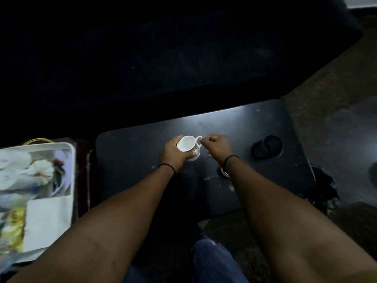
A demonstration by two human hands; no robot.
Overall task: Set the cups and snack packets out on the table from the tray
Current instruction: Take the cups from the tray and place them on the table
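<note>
A white cup (187,144) with a printed side is held tilted just above the middle of the dark table (132,152). My left hand (173,153) wraps around its body from the left. My right hand (215,145) pinches the cup's handle from the right. At the far left lies a white tray (65,147) with a flower print. On it rest pale blurred saucers or cups (14,162), a yellow snack packet (14,227) and a white napkin or packet (48,219).
A round black recess with dark rings (266,147) sits in the table to the right of my hands. A small pale object (223,172) peeks out under my right wrist. Dark furniture lies beyond the table, carpet and floor to the right.
</note>
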